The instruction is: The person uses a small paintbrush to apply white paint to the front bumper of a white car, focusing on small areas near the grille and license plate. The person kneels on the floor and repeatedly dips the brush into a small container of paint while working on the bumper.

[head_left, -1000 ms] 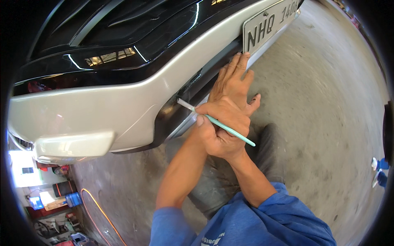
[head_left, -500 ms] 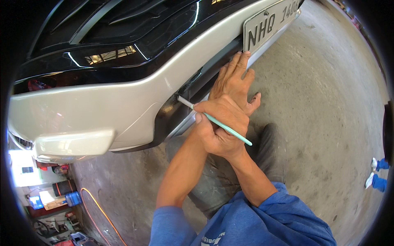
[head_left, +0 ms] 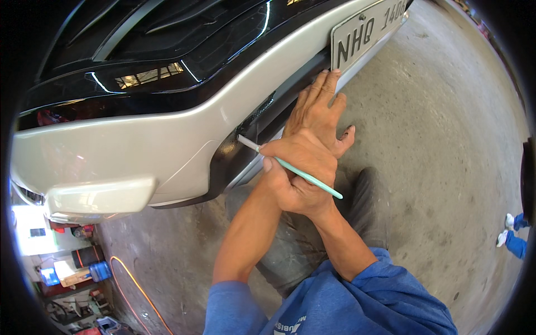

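My right hand [head_left: 304,173] is closed round a slim paintbrush with a pale green handle [head_left: 310,178]. Its whitish tip end touches or nearly touches the dark mesh grille [head_left: 226,149] low in the car's front bumper [head_left: 167,134]. The right wrist crosses over my left forearm, hiding the left wrist. Beyond it, my left hand [head_left: 318,109] lies palm down against the lower bumper edge, fingers stretched out and thumb apart. Its fingertips reach the lower corner of the licence plate [head_left: 365,36]. Any paint on the bristles is too small to make out.
Glossy black trim [head_left: 139,92] runs above the pale bumper. Concrete floor [head_left: 435,139] stretches to the right. An orange hose [head_left: 137,287] curves at lower left, near blue water jugs [head_left: 100,271] and clutter. Another person's legs in blue [head_left: 516,244] show at the far right.
The brush tip has shifted slightly left and down along the mesh, with a small move of my right hand. My left hand stays in place.
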`<state>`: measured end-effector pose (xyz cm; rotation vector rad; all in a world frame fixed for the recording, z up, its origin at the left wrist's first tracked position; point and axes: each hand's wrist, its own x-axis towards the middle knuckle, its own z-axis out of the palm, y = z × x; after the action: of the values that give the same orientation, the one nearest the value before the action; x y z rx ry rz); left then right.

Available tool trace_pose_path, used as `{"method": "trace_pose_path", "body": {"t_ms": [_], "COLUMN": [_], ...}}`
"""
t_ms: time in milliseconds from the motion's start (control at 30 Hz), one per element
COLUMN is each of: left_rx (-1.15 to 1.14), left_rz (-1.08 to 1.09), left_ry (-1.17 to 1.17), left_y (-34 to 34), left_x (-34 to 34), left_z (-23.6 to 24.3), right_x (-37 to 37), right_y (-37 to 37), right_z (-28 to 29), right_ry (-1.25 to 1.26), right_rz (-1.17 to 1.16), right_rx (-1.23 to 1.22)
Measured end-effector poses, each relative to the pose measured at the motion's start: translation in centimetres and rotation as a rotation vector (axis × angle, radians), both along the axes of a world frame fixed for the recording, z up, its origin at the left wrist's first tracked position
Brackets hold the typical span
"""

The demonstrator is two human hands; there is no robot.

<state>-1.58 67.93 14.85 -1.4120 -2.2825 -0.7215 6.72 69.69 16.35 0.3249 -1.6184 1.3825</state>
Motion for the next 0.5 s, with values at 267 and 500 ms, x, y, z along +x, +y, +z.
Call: {"method": "trace_pose_path", "body": {"t_ms": [267,500], "left_rx": [-0.009,-0.013], "left_rz": [0.010,0.012], "left_ry": [-0.007,0.002], "left_y": [0.01,0.05], "left_x": [0.04,0.09], "left_z": [0.03,-0.03], "right_x": [-0.14,-0.19], "right_y": [-0.03,-0.02], "right_z": [-0.07,-0.06], "right_ry": [0.005,0.013], "right_rz": [-0.002,-0.011], "right_rx": [0.018,-0.001]}}
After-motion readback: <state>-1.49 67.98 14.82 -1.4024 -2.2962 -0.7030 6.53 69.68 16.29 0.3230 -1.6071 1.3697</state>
